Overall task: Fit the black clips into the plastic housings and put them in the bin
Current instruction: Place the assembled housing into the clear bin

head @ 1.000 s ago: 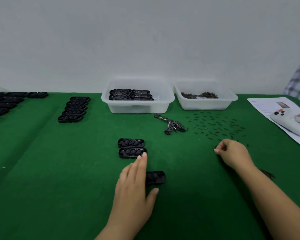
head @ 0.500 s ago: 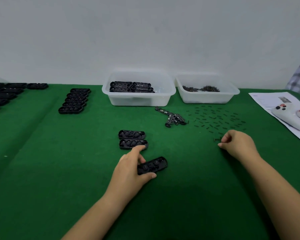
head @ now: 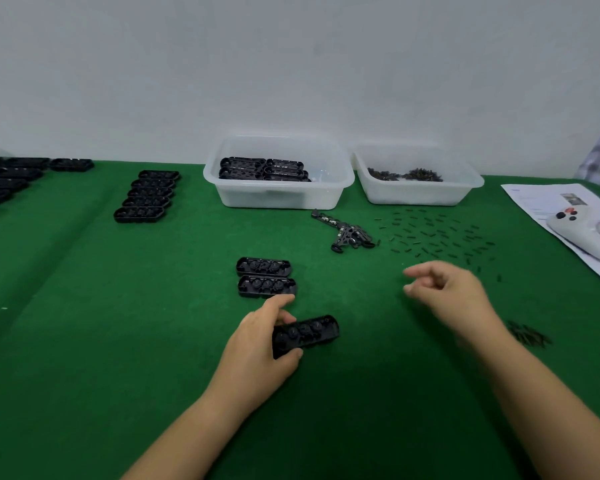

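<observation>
A black plastic housing (head: 305, 334) lies near the middle of the counter (head: 84, 341), a little toward the near edge, its open side up. The left hand (head: 260, 348) holds it by its left end, thumb and fingers curled round it. The right hand (head: 444, 296) hovers to the right of it, blurred; its fingers look drawn together as if pinching something small, but whether a clip sits between them cannot be told.

Just beyond the held piece, two more housings (head: 265, 277) lie side by side, touching. Loose black clips (head: 437, 237) are scattered toward the far right of the counter, with a small heap (head: 527, 336) near the right edge.

At the far edge, the left bin (head: 278, 197) already holds several finished-looking housings, so the job seems well begun. The right bin (head: 416, 194) holds dark small parts. A row of housings (head: 148, 195) toward the far left, and more at the left edge (head: 4, 181), suggest much is left. Between the bins and the clips lies a tangle of black parts (head: 347, 233).
</observation>
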